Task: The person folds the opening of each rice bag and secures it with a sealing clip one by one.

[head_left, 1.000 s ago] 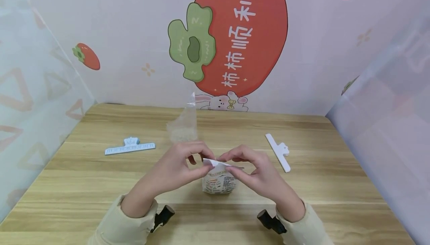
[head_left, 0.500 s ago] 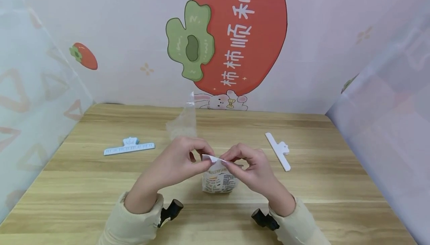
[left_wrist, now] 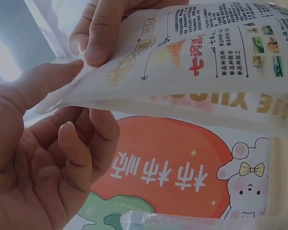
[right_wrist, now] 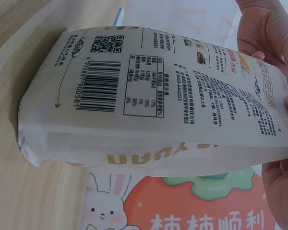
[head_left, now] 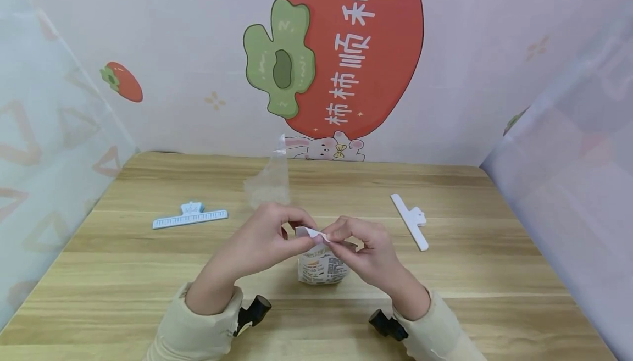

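Observation:
A white printed bag (head_left: pixel 322 268) stands upright on the wooden table in front of me. Its back panel carries a barcode and a table of small print in the right wrist view. My left hand (head_left: pixel 264 240) pinches the left part of the bag's top edge between thumb and fingers. Close beside it, my right hand (head_left: pixel 373 248) pinches the same edge further right. The white rim (head_left: pixel 307 232) looks folded or pressed together between them. In the left wrist view the right hand's thumb and finger (left_wrist: pixel 102 36) press the bag's top close to the left thumb. The bag's contents are hidden.
Behind the left hand stands a clear plastic bag (head_left: pixel 269 193) with pale contents. A light blue ruler-like clip (head_left: pixel 190 218) lies at the left, and a white clip (head_left: pixel 409 223) at the right. A printed cloth wall (head_left: pixel 188 114) rises behind the table (head_left: pixel 470 284).
My right hand has shifted slightly left along the bag's rim, so the two hands' fingertips are closer together. The rim is more tightly gathered. The bag and clips have stayed in place.

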Action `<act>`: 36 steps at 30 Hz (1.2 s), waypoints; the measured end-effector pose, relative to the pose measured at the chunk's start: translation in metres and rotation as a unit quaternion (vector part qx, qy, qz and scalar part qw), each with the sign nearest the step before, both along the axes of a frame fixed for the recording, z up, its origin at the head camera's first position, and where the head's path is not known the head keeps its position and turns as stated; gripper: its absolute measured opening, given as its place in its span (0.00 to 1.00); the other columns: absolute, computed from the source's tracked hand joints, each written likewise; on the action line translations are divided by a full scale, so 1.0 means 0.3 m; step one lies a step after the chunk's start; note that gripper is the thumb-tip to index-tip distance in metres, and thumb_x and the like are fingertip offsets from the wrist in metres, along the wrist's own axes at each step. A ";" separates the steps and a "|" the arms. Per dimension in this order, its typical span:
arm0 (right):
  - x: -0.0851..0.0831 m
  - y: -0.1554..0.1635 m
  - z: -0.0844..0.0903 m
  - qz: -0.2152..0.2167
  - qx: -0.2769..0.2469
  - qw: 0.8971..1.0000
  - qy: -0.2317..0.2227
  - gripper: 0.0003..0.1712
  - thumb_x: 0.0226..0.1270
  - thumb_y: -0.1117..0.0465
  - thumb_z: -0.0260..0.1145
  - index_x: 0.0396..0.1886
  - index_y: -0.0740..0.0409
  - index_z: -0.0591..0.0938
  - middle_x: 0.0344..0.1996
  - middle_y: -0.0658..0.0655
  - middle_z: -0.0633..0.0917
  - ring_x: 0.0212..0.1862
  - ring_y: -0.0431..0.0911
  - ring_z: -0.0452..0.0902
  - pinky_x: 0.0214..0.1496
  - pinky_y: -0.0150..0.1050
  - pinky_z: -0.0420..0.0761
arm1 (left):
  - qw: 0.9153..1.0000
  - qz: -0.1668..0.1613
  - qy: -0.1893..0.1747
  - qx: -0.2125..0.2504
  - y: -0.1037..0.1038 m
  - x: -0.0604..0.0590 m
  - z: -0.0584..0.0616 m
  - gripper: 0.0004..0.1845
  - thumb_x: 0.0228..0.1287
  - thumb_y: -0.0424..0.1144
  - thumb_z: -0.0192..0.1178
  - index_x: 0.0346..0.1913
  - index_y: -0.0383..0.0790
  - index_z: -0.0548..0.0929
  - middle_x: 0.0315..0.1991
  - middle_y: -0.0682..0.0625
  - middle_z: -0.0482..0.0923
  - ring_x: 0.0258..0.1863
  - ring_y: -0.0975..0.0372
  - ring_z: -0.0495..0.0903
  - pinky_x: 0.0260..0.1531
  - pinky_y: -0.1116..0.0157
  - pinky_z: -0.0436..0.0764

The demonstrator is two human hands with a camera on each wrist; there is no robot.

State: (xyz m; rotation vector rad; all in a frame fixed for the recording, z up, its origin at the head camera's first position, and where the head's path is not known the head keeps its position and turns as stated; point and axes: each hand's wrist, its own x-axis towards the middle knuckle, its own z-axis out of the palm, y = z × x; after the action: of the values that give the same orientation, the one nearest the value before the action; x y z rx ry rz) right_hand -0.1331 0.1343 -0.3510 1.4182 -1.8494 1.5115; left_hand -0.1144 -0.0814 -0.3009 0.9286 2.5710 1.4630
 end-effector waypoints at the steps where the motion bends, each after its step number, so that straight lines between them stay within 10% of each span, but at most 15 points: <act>1: 0.000 -0.001 0.002 0.000 0.002 1.000 0.004 0.07 0.71 0.66 0.63 0.30 0.62 0.79 0.29 0.64 0.88 0.26 0.41 0.75 0.21 0.24 0.68 | 1.000 0.003 0.002 -0.001 0.002 0.000 -0.001 0.01 0.61 0.37 0.68 0.33 0.45 0.89 0.27 0.58 0.82 0.32 0.67 0.76 0.23 0.71 0.75; 18: 0.000 -0.004 0.002 -0.011 0.001 0.999 0.051 0.08 0.71 0.65 0.63 0.30 0.63 0.78 0.28 0.63 0.87 0.23 0.38 0.71 0.22 0.21 0.68 | 0.999 0.032 0.016 0.000 0.029 0.012 -0.004 0.03 0.60 0.40 0.70 0.32 0.44 0.89 0.30 0.58 0.86 0.34 0.67 0.77 0.32 0.70 0.79; 36: -0.021 0.043 -0.029 0.009 0.037 0.999 -0.008 0.12 0.54 0.81 0.62 0.33 0.63 0.75 0.27 0.60 0.84 0.30 0.45 0.81 0.35 0.29 0.83 | 0.996 0.068 -0.030 0.039 0.062 0.028 -0.005 0.04 0.57 0.32 0.67 0.27 0.42 0.84 0.28 0.54 0.83 0.30 0.63 0.75 0.28 0.71 0.76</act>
State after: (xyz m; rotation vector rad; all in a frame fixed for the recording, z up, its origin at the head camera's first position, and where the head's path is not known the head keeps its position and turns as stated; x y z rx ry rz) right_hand -0.1395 0.1471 -0.3597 1.4635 -1.9259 1.4794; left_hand -0.1061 -0.0627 -0.3024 0.7186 2.5971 1.6108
